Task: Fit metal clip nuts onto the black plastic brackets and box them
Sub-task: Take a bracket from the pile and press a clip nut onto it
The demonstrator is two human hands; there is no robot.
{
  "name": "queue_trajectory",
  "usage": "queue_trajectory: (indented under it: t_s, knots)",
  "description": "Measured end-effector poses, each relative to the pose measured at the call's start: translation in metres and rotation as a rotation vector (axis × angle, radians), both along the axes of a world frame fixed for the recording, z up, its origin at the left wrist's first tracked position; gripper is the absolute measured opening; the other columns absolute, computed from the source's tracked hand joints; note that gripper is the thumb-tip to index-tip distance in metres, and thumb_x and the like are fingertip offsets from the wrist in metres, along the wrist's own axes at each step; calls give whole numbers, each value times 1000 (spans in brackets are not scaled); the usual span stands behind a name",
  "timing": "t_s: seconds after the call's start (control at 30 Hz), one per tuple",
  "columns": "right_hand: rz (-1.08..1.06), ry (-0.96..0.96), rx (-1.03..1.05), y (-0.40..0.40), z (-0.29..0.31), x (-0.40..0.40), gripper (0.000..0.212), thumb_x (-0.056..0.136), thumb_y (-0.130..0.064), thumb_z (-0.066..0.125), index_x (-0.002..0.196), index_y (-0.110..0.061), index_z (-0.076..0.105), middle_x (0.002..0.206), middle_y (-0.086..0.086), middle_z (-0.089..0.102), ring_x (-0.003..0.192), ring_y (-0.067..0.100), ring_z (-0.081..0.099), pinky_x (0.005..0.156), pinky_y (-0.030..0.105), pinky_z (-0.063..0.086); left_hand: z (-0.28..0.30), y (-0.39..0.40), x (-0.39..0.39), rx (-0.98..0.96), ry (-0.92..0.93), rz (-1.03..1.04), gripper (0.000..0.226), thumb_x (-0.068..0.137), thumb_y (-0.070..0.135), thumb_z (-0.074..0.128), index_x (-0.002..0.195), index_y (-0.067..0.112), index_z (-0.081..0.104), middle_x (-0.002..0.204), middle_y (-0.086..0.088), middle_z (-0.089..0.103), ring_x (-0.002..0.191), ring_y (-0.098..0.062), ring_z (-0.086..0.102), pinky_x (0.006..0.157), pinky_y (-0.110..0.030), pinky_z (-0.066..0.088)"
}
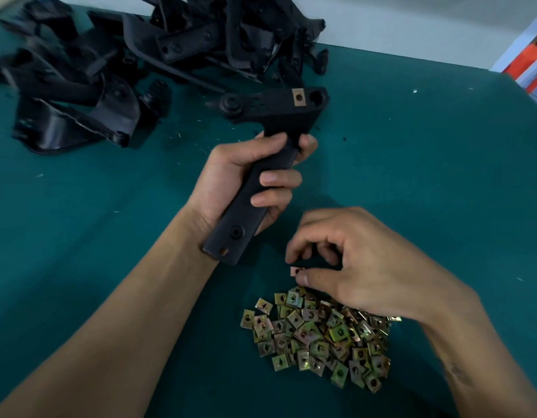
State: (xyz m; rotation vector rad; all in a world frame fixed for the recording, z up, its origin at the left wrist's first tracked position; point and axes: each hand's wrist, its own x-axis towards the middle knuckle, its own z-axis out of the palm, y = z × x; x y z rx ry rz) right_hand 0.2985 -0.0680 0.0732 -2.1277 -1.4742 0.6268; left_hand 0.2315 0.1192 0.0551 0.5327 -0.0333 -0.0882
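Observation:
My left hand [243, 176] grips a long black plastic bracket [276, 116] by its shaft, its wide head pointing away from me. One metal clip nut [298, 97] sits on that head beside a round hole. My right hand [360, 263] hovers just above a heap of brass-coloured clip nuts [318, 336] and pinches a single clip nut [296, 270] between thumb and fingertips. The pinched nut is mostly covered by the fingers.
A big pile of black plastic brackets [125, 55] fills the far left and middle of the green table [442, 161]. Small bits of debris lie scattered on the cloth. An orange and white object [529, 64] stands past the table's far right corner.

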Motion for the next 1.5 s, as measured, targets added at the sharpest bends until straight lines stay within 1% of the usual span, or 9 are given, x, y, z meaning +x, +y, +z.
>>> queue_trajectory:
  t_s: [0.3, 0.53, 0.7, 0.87, 1.0, 1.17, 1.33, 1.43, 1.5]
  knots:
    - [-29, 27, -41, -3, 6, -1, 7, 88, -31, 78, 92, -34, 72, 94, -16, 63, 79, 10, 62, 59, 20, 48, -2, 1, 2, 84, -10, 30, 18, 100, 15, 40, 114, 12, 51, 102, 1, 52, 51, -3, 38, 38, -14, 26]
    - [16, -7, -59, 1, 6, -6, 13, 91, -24, 73, 96, -36, 72, 91, -13, 60, 74, 12, 58, 56, 21, 43, -3, 1, 1, 109, -21, 33, 23, 100, 13, 42, 121, 13, 50, 103, 0, 52, 52, -3, 38, 39, -14, 27]
    - [57, -34, -111, -2, 8, -7, 15, 86, -23, 75, 87, -36, 67, 98, -18, 61, 78, 9, 60, 57, 24, 46, -4, 2, 0, 93, -32, 29, 23, 99, 12, 43, 120, 13, 53, 103, 0, 52, 53, -3, 39, 39, -14, 27]
    - [32, -6, -67, -3, 4, -5, 15, 83, -21, 75, 79, -32, 65, 90, -12, 64, 74, 12, 62, 55, 29, 51, -5, 2, -1, 107, -28, 26, 25, 98, 12, 44, 122, 13, 52, 102, 0, 54, 52, -4, 39, 39, -14, 28]
    - [-21, 364, 140, -8, 11, 7, 10, 81, -12, 75, 83, -22, 74, 83, 2, 73, 61, 8, 64, 52, 19, 48, -4, 2, -1, 108, -1, 16, 26, 96, 10, 47, 121, 11, 55, 100, -2, 57, 50, -5, 41, 36, -13, 33]
    - [-56, 737, 763, -17, 19, 23, 25, 80, 0, 68, 99, -12, 78, 81, 15, 65, 61, 26, 52, 51, 22, 43, -1, -5, -2, 272, 16, -151, 24, 96, 5, 47, 106, 8, 68, 99, -6, 67, 52, -8, 43, 38, -13, 36]
    - [-389, 703, 1123, -13, 24, 26, 17, 87, -2, 67, 93, -17, 75, 85, 4, 71, 78, 20, 58, 61, 23, 42, -1, -8, -4, 404, -1, -246, 33, 100, 3, 45, 133, 2, 51, 114, -13, 60, 56, -10, 44, 42, -14, 35]
    - [-523, 561, 1160, -4, 23, 22, 9, 84, -5, 71, 91, -11, 70, 79, -2, 73, 77, 17, 67, 67, 26, 45, -2, -12, -5, 484, -3, -270, 39, 100, 3, 48, 139, -5, 47, 115, -15, 60, 57, -12, 45, 43, -16, 34]
    - [-525, 523, 1135, 2, 23, 13, 14, 81, -2, 77, 90, -10, 70, 77, -3, 76, 75, 16, 72, 67, 26, 51, -3, -15, -5, 510, -5, -280, 36, 100, 4, 50, 135, -5, 50, 117, -16, 59, 59, -12, 45, 43, -15, 32]
